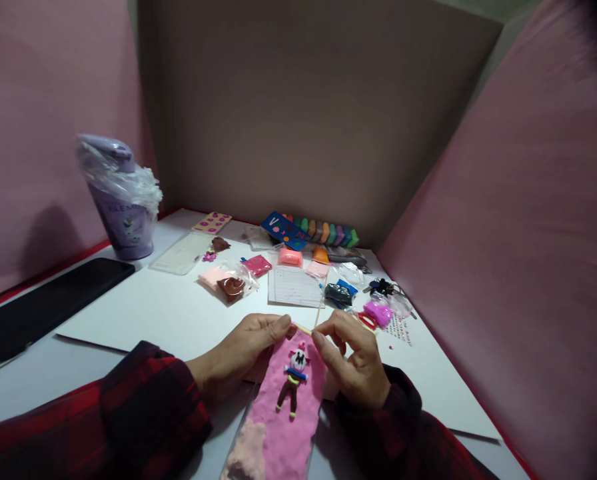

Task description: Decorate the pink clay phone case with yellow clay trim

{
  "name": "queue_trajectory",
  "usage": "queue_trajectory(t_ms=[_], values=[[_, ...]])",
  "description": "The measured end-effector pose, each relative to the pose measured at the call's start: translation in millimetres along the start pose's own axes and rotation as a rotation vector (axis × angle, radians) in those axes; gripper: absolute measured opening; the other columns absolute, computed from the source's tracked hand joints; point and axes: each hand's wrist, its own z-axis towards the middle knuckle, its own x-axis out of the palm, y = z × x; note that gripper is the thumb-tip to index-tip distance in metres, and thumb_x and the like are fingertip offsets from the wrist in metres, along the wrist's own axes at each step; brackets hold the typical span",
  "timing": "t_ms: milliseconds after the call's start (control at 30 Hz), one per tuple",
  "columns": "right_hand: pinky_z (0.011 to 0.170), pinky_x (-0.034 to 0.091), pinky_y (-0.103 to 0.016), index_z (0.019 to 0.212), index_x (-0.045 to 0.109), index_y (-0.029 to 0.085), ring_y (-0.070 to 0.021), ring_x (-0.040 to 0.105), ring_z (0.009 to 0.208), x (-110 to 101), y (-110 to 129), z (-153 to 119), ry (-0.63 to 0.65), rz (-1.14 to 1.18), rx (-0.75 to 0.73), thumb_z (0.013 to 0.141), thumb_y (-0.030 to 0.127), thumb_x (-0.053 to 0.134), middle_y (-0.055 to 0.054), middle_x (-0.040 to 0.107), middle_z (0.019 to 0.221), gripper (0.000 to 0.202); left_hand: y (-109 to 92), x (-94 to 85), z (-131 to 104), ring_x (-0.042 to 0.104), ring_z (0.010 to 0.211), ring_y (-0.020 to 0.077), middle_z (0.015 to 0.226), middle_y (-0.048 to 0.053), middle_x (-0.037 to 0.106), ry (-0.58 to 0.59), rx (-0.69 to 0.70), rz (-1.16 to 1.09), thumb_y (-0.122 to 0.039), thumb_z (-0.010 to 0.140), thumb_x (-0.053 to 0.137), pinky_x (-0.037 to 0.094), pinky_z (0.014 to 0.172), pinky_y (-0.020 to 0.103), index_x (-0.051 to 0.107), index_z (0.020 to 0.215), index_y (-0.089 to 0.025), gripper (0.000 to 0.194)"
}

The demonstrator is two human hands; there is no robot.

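A phone case coated in lumpy pink clay (pixel 298 443) tilts toward me, its clear edge showing at the left. On it is a small clay figure (pixel 293 381) with a white head, blue top and brown trousers. A beige clay patch (pixel 248 448) covers the lower left. My left hand (pixel 246 350) grips the upper left corner, thumb on top. Along the top edge runs a thin yellow clay strip (pixel 302 329). My right hand (pixel 356 357) pinches its right end between thumb and forefinger; the fingertips partly hide it. A thin pale stick (pixel 319 312) shows just beyond them.
Beyond my hands lie bagged brown clay (pixel 232 288), lined paper (pixel 294 287), a black clay packet (pixel 338 294) and a magenta packet (pixel 378 312). A clear case (pixel 181 255) and purple bottle (pixel 123 207) stand left, near a black phone (pixel 53 300). Coloured clay blocks (pixel 323 231) line the back.
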Motion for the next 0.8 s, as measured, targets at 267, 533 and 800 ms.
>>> queue_trajectory(t_ms=[267,533,800], values=[[0.057,0.032,-0.029,0.068,0.060,0.018,-0.0146,0.043,0.059,-0.1,2.7,0.5,-0.007,0.017,0.017,0.082,0.024,0.053,0.001,0.043,0.061,0.017,0.2,0.3,1.2,0.061,0.066,0.0179,0.077,0.013,0.067,0.001,0.007,-0.014,-0.038,0.086,0.051,0.046,0.077,0.036,0.067,0.095,-0.007,0.036],[0.052,0.033,-0.028,0.076,0.063,0.017,-0.0137,0.043,0.056,-2.5,2.0,0.0,-0.014,0.049,0.022,0.084,0.023,0.049,0.001,0.044,0.061,0.017,-2.8,2.7,-0.2,0.065,0.076,0.0225,0.090,0.018,0.069,0.025,0.028,-0.054,-0.035,0.088,0.049,0.046,0.079,0.035,0.065,0.103,-0.005,0.037],[0.051,0.033,-0.027,0.091,0.063,0.017,-0.0114,0.041,0.050,1.0,-2.8,-7.3,-0.239,-0.043,-0.082,0.082,0.018,0.056,0.002,0.047,0.058,0.011,1.3,-0.6,2.8,0.065,0.075,0.0234,0.087,0.018,0.069,-0.004,0.055,-0.093,-0.035,0.088,0.049,0.046,0.079,0.037,0.066,0.099,-0.005,0.036]])
